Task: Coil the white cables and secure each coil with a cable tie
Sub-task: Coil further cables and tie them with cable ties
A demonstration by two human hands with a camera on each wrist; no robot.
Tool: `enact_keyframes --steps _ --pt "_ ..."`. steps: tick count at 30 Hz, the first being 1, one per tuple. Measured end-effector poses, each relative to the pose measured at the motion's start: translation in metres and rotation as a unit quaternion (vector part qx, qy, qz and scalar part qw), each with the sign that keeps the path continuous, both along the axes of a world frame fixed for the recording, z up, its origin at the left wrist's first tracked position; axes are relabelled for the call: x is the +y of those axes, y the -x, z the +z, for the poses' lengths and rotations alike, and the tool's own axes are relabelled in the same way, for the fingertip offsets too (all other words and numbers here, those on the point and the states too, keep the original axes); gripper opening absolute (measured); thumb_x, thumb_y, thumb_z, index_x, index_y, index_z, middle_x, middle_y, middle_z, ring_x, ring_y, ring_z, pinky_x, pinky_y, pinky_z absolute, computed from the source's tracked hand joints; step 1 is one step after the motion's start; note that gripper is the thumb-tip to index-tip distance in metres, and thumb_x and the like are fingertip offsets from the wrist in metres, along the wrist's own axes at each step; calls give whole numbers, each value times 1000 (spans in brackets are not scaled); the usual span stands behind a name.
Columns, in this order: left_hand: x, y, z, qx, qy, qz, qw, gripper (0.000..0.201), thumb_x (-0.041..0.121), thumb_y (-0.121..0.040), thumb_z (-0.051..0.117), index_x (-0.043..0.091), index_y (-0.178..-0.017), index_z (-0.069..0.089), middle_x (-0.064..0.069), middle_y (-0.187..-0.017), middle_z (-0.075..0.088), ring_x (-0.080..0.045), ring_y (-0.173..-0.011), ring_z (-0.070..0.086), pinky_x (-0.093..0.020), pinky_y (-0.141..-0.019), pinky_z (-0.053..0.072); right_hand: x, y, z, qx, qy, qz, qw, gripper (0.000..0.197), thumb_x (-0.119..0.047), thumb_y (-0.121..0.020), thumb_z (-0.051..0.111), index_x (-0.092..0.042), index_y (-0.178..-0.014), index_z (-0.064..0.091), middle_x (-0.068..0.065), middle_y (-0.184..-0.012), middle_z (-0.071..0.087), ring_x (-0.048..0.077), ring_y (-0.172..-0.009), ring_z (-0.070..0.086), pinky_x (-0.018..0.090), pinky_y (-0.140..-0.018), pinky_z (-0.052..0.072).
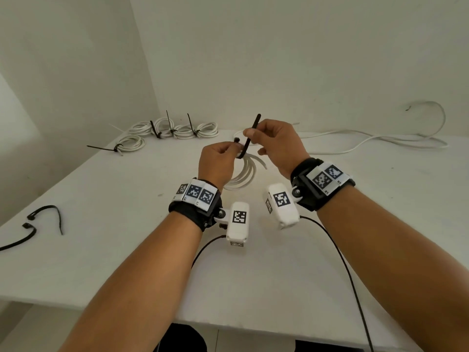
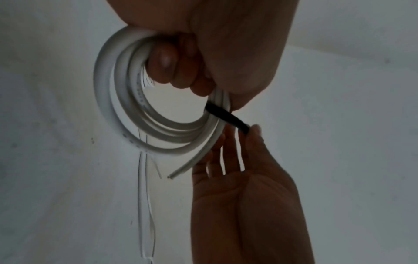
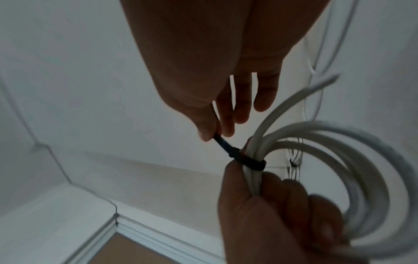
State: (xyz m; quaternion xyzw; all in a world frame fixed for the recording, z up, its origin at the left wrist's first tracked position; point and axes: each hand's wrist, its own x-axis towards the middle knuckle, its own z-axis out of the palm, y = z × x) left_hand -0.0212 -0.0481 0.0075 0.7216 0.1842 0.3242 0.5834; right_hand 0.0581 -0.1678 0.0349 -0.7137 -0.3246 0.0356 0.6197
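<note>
A white cable coil (image 1: 243, 174) hangs above the middle of the white table (image 1: 101, 250), gripped at its top by my left hand (image 1: 218, 158). The left wrist view shows the fingers curled through the white cable coil (image 2: 117, 110). A black cable tie (image 1: 250, 139) is looped round the bundle, and my right hand (image 1: 266, 141) pinches its tail between thumb and forefinger, the tip sticking up. In the right wrist view the black cable tie (image 3: 246, 160) wraps the strands just above my left thumb. The coil's free end (image 3: 316, 85) points away.
Several tied white coils (image 1: 175, 129) lie at the table's back left. Two loose black ties (image 1: 48, 217) rest near the left edge. An uncoiled white cable (image 1: 380, 141) trails along the back right. Black sensor leads (image 1: 342, 262) run from my wrists over the near edge.
</note>
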Motion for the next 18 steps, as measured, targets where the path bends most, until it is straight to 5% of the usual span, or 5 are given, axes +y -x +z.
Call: enact_keyframes --steps 3,9,13,18 --pt "10 -3 -3 -6 56 34 998 21 13 -90 60 19 -77 75 15 -40 50 0 -39 44 -23 -54 33 11 6 0 93 -51 28 994 14 -17 -97 60 -6 -91 67 6 -90 75 11 -72 58 23 -58 44" --pt "23 -5 -11 -1 64 59 996 21 14 -90 59 16 -79 77 16 -40 49 2 -41 44 -24 -56 34 28 9 -2 170 -88 28 981 12 -11 -96 60 -7 -104 67 5 -70 71 13 -58 46 21 -51 40" --pt "27 -5 -14 8 47 64 997 20 14 -89 59 12 -83 78 15 -38 47 -1 -39 42 -23 -53 32 27 11 -7 30 0 -14 999 9 -17 -89 67 -10 -88 72 1 -67 73 8 -51 52 22 -54 43" --pt "28 -1 -17 17 16 72 997 35 16 -91 62 24 -58 68 12 -38 42 -9 -42 34 -24 -50 30 30 17 -10 -109 94 -24 989 11 -19 -83 70 -15 -76 76 -6 -63 70 -2 -47 53 11 -48 39"
